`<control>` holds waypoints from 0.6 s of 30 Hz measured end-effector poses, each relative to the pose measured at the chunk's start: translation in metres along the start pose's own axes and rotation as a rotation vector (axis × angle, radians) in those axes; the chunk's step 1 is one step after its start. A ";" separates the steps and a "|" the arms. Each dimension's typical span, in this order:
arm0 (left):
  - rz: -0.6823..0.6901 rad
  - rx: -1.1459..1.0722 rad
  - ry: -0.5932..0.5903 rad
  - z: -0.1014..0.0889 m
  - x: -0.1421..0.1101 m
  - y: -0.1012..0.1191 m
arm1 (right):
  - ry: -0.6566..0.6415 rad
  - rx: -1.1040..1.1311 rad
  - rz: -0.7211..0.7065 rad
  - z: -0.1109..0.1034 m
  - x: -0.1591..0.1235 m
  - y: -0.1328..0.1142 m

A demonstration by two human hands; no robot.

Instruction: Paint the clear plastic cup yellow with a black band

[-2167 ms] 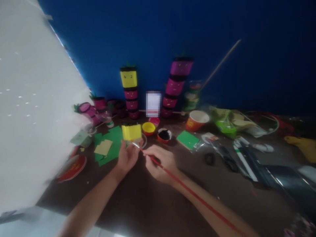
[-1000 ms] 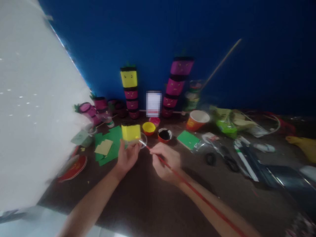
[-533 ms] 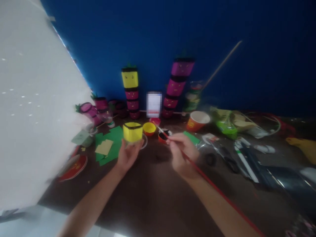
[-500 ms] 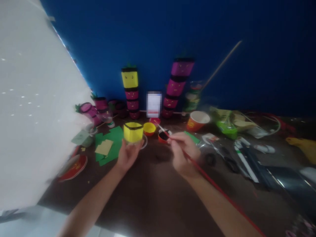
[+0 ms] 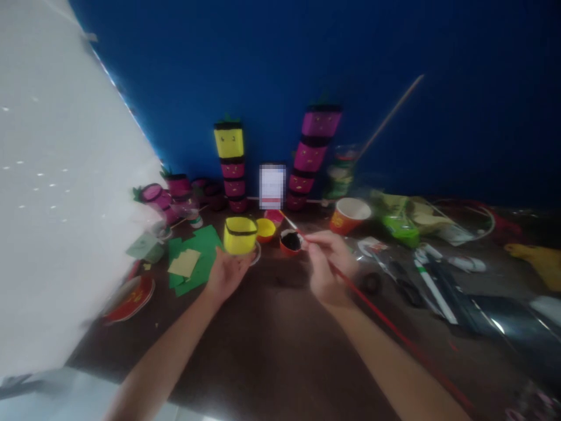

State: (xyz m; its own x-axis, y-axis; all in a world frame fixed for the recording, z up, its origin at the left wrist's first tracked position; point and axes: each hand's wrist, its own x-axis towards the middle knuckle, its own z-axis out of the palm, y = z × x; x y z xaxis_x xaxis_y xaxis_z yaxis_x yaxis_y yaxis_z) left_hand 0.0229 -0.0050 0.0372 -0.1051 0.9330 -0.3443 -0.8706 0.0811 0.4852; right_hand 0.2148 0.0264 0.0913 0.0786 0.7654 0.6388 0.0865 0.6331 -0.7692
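My left hand [image 5: 230, 270] is closed round the lower part of a yellow paper cup [image 5: 240, 237] with a black band at its rim. In my right hand [image 5: 331, 263] is a long red paintbrush [image 5: 368, 301], pinched near its ferrule. The brush tip points up and left, over the small paint cups. Below it stands an orange-sided cup of black paint [image 5: 290, 241]. Beside that are a cup of yellow paint [image 5: 265, 228] and one of pink paint [image 5: 273, 218]. The tip seems close to the pink cup; whether they touch I cannot tell.
Stacked painted cups with faces, one yellow-topped [image 5: 231, 143] and one purple [image 5: 322, 124], stand against the blue wall. Green paper [image 5: 199, 270] lies left. A red-and-white paper cup [image 5: 350, 215], scissors [image 5: 405, 283] and a white marker [image 5: 438, 292] lie right.
The yellow cup in my left hand has shifted slightly right. My right hand and the brush have also moved slightly right, uncovering more of the black paint cup.
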 end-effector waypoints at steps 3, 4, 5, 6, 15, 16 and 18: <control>-0.005 -0.021 -0.006 0.000 -0.003 -0.001 | -0.012 -0.013 0.005 -0.001 0.000 0.000; -0.008 -0.020 0.003 -0.001 -0.003 -0.001 | -0.020 -0.017 0.012 -0.001 0.001 -0.001; -0.011 -0.016 0.016 -0.002 -0.004 -0.002 | -0.027 -0.022 0.023 -0.001 0.001 -0.001; -0.014 -0.011 0.031 -0.003 -0.004 -0.002 | -0.034 -0.027 0.039 0.000 0.001 -0.002; -0.053 -0.066 0.283 -0.001 -0.003 0.006 | -0.224 -0.226 0.128 0.016 0.014 0.016; -0.027 -0.074 0.321 0.000 -0.003 0.006 | -0.232 -0.269 0.100 0.017 0.016 0.020; 0.015 -0.080 0.356 0.004 -0.003 0.005 | -0.229 -0.328 0.063 0.020 0.020 0.028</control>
State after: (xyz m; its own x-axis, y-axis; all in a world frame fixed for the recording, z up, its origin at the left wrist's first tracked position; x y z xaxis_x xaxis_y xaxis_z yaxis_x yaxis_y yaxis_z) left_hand 0.0202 -0.0061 0.0439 -0.2660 0.7524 -0.6026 -0.9012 0.0279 0.4326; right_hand 0.1994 0.0621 0.0824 -0.1266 0.8311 0.5415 0.4038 0.5418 -0.7372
